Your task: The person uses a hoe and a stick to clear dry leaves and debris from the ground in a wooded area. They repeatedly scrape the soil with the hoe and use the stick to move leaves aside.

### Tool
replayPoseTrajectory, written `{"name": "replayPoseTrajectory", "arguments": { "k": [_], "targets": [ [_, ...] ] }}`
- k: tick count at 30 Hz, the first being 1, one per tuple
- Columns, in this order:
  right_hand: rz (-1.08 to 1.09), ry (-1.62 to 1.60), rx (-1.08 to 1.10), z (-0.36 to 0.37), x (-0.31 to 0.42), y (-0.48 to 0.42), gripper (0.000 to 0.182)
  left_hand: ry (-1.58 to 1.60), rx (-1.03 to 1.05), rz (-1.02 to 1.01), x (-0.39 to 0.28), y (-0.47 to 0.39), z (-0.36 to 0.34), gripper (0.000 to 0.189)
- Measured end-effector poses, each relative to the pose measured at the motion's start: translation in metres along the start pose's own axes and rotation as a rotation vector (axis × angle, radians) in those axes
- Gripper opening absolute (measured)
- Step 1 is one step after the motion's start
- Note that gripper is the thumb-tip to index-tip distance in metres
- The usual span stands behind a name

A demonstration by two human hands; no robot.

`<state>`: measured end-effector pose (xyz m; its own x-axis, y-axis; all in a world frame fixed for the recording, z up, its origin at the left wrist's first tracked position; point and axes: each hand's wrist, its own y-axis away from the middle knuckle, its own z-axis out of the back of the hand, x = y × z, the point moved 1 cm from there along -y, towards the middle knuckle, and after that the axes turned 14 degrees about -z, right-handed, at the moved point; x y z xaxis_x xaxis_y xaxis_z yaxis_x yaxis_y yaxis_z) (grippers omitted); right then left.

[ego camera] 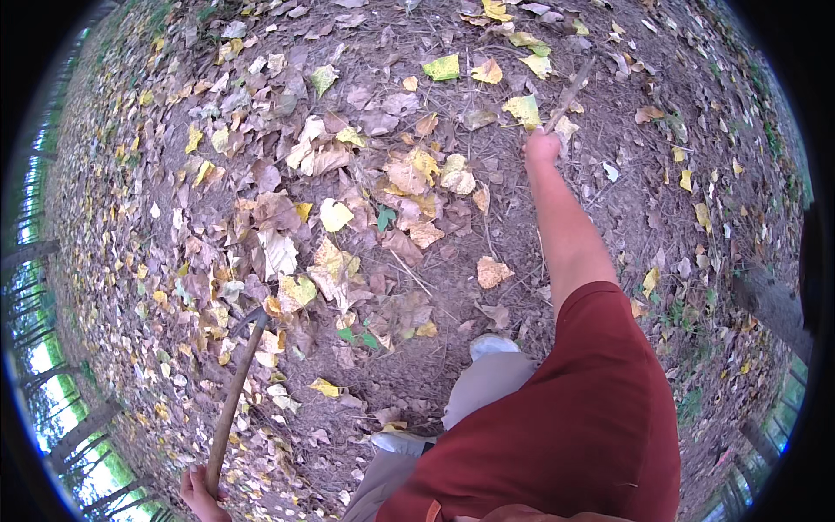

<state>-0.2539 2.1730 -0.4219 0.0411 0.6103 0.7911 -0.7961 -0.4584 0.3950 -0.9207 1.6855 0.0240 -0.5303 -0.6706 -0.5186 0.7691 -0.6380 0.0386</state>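
My left hand (201, 497) grips the lower end of a wooden tool handle (233, 398) at the bottom left. A thin, curved, dark head (246, 320) sits at the handle's far end, among the leaves; its exact kind cannot be told. At the upper right, my right hand (543, 147) is closed around a stick (571, 92) that points up and away from me. A yellow leaf (523, 109) lies just beside that hand. Fallen leaves, yellow and brown, cover much of the soil between my hands.
My two shoes (492, 346) stand on the bare soil (417, 372) below the leaves. A small green plant (386, 216) grows in the middle. Tree trunks rise at the left rim (83, 434) and the right rim (773, 307).
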Motion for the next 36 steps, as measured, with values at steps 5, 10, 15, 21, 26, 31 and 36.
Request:
{"name": "replayPoseTrajectory", "arguments": {
  "k": [5,10,15,21,26,31,36],
  "targets": [
    [-0.114,0.068,0.438,-0.02,0.016,0.1,0.018,-0.047,0.026,0.008,-0.029,0.004,-0.001,0.036],
    [0.215,0.671,0.833,-0.025,-0.053,0.241,0.021,-0.075,0.014,-0.026,-0.047,-0.008,-0.004,0.035],
    [0.524,0.752,1.138,0.008,-0.096,0.331,0.024,-0.092,0.088,-0.016,-0.084,-0.005,-0.017,0.036],
    [0.513,0.541,1.007,0.006,-0.051,0.295,0.018,-0.101,0.066,-0.016,-0.092,0.001,-0.021,0.036],
    [0.346,0.151,0.577,-0.035,-0.031,0.213,0.026,-0.099,0.023,0.009,-0.08,0.005,-0.018,0.032],
    [0.327,0.379,0.512,-0.087,-0.015,0.227,0.028,-0.067,-0.003,0.002,-0.087,0.014,-0.024,0.034],
    [0.422,0.859,1.026,-0.1,-0.032,0.337,0.028,-0.06,-0.034,0.009,-0.088,0.023,-0.03,0.034]
  ]
}}
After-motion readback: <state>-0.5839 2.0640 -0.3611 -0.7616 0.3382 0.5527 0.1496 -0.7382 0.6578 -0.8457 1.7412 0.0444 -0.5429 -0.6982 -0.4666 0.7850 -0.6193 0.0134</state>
